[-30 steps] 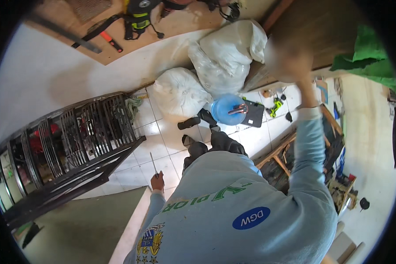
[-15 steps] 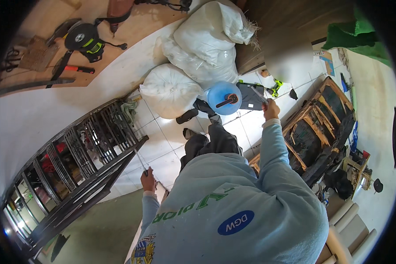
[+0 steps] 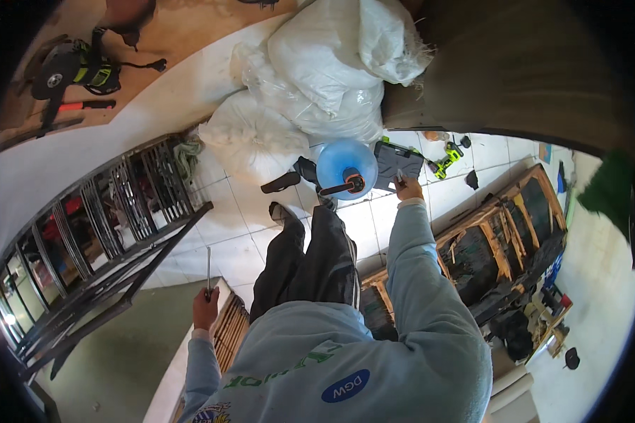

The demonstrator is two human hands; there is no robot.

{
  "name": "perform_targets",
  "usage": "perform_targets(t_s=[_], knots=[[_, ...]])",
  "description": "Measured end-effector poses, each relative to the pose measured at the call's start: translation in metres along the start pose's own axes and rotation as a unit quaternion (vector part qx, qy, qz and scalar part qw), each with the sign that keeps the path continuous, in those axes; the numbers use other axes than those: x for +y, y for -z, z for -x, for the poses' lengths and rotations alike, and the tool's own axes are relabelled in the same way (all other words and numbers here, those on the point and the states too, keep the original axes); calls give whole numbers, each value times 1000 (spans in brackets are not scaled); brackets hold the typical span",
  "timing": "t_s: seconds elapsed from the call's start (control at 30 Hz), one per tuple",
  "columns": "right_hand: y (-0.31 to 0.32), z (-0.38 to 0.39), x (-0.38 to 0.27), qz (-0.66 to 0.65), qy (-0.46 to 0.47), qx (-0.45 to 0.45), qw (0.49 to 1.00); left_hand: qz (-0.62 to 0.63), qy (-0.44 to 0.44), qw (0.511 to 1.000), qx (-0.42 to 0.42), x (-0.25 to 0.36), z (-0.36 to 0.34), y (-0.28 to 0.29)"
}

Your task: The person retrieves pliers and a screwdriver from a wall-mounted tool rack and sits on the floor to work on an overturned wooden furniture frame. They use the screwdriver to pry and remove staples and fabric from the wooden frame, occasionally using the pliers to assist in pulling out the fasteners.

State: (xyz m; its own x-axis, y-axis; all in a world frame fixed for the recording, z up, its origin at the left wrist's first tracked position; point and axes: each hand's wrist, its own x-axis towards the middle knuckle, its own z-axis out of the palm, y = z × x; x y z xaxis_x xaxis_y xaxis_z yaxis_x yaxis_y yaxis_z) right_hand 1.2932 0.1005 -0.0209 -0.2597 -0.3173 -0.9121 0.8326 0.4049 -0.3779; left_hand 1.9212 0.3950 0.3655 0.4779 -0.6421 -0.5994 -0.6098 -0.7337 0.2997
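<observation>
Looking down on a person in a light blue sweatshirt, with the two hands well apart. The left hand [image 3: 205, 309], lower and off to the side, is closed around the handle of a slim tool [image 3: 208, 264]; its long axis runs nearly straight away from the body, the shaft extending beyond the fingers. The right hand [image 3: 408, 189] reaches farther forward, fingers curled together at the near edge of a dark flat case [image 3: 404, 161] on the tiled floor; whether it grips something small is too unclear to tell. The right hand is plainly the nearer to the case, which lies just beyond it. Just left of that hand is a blue jug [image 3: 335, 156], with a dark bar [image 3: 337, 188] lying crosswise over its near side. A green drill [image 3: 444, 161] lies beyond the right hand, to its right.
</observation>
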Motion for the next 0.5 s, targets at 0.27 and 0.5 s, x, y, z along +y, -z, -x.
perform_targets(t_s=[0.27, 0.5], knots=[[-49, 67, 10, 640, 392, 52, 659, 5, 111, 991, -71, -30, 37, -28], [-285, 341, -1, 363, 390, -327, 781, 111, 52, 992, 1, -23, 18, -90]])
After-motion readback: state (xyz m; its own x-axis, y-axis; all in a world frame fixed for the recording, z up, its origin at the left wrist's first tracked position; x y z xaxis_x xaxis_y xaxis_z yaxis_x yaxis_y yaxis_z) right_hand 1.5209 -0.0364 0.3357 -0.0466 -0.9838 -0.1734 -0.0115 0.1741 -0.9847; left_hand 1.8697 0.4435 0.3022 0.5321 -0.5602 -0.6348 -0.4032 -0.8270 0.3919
